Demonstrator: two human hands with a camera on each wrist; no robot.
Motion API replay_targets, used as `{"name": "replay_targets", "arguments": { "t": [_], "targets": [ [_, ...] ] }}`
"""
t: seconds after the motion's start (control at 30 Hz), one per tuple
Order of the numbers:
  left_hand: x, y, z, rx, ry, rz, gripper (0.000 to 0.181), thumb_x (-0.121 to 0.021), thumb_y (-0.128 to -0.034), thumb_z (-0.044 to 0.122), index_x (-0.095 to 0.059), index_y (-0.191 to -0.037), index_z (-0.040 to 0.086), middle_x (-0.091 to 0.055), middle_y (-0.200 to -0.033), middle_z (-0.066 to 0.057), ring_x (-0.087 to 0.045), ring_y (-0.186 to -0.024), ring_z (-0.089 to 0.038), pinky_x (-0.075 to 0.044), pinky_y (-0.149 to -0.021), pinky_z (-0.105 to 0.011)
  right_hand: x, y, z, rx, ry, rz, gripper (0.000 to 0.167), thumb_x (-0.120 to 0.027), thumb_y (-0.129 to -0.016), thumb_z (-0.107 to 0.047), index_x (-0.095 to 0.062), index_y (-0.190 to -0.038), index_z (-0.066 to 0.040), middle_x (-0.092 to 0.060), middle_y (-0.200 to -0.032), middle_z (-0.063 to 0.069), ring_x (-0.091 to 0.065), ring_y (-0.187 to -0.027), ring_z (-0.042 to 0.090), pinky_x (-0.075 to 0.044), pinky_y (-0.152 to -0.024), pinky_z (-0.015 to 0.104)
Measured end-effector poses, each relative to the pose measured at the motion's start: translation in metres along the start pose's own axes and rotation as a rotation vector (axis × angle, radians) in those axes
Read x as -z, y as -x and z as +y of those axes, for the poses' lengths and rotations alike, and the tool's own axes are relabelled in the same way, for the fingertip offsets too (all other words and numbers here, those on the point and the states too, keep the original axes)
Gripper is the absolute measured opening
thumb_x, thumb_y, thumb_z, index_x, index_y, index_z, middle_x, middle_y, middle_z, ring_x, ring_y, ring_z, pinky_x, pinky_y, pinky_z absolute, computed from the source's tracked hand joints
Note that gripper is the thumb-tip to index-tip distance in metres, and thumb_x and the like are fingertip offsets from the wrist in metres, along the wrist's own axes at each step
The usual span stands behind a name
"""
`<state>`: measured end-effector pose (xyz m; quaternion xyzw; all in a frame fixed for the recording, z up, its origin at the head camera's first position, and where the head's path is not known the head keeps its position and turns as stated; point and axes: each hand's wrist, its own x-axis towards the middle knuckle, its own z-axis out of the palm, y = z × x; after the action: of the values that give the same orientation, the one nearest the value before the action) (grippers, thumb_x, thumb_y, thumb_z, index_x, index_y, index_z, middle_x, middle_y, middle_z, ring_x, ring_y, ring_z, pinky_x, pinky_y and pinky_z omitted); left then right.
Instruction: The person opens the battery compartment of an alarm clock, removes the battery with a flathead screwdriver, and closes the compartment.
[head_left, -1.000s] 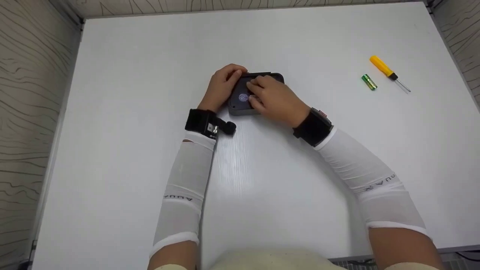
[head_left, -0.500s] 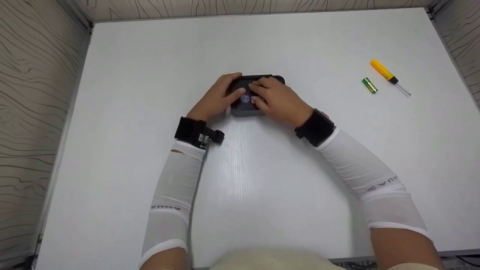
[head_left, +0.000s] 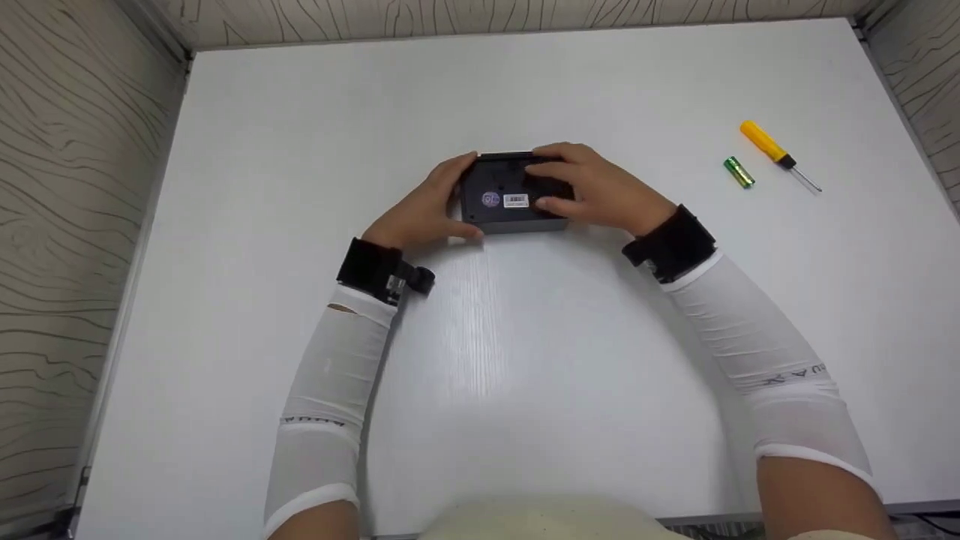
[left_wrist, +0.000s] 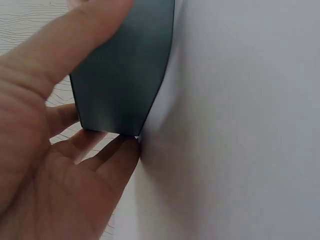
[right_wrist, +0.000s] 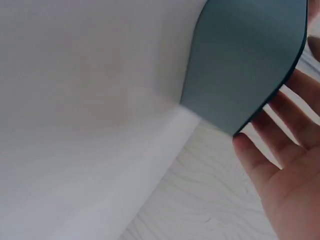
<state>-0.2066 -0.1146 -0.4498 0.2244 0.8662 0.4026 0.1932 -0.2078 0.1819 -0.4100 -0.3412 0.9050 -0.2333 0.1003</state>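
A dark grey box-like device [head_left: 510, 180] lies on the white table with a round purple sticker and a white barcode label on its upper face. My left hand [head_left: 421, 208] holds its left end, the thumb along the near side and the fingers at the far corner. In the left wrist view, the device's smooth side [left_wrist: 120, 85] shows between thumb and fingers. My right hand [head_left: 600, 187] lies over the right end with fingers spread on the upper face and far edge. The right wrist view shows several of those fingertips touching an edge of the device [right_wrist: 245, 65].
To the right on the white table [head_left: 480, 360] lie a green battery [head_left: 739, 172] and a yellow-handled screwdriver [head_left: 766, 144]. Wood-patterned panels [head_left: 82, 225] stand along the table's left, back and right sides.
My left thumb has moved off the upper face to the near side. My right hand has shifted right and spread, uncovering the barcode label. The battery and screwdriver have stayed put.
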Motion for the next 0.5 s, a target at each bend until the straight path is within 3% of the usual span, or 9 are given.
{"name": "replay_targets", "arguments": {
  "t": [0.17,0.3,0.5],
  "targets": [
    [0.002,0.002,-0.002,-0.017,-0.003,0.012,0.112,-0.09,-0.0771,0.035,-0.017,-0.162,0.035,-0.019,-0.167,0.001,-0.016,-0.153,-0.015,-0.019,-0.122,-0.034,0.006,0.01,0.016,-0.084,-0.02,-0.043,0.075,-0.079,-0.088,-0.046,-0.048,-0.152,-0.024,-0.022,-0.166,0.008,-0.022,-0.151,0.035,-0.03,-0.117,0.056],
    [0.003,0.003,-0.005,-0.033,-0.017,0.021,0.105,-0.09,-0.0775,0.035,-0.024,-0.159,0.039,-0.019,-0.167,0.004,-0.017,-0.153,-0.013,-0.02,-0.122,-0.035,0.003,0.012,0.021,-0.089,-0.061,-0.087,0.083,-0.086,-0.081,-0.043,-0.047,-0.153,-0.025,-0.02,-0.166,0.01,-0.026,-0.15,0.034,-0.03,-0.117,0.053],
    [0.003,0.002,-0.006,-0.062,0.011,0.01,0.091,-0.089,-0.08,0.03,-0.037,-0.155,0.037,-0.016,-0.168,-0.001,-0.018,-0.152,-0.017,-0.026,-0.12,-0.033,-0.002,0.011,0.023,-0.098,-0.079,-0.097,0.084,-0.087,-0.081,-0.039,-0.046,-0.154,-0.03,-0.021,-0.164,0.01,-0.029,-0.148,0.035,-0.032,-0.116,0.054]
  ]
}}
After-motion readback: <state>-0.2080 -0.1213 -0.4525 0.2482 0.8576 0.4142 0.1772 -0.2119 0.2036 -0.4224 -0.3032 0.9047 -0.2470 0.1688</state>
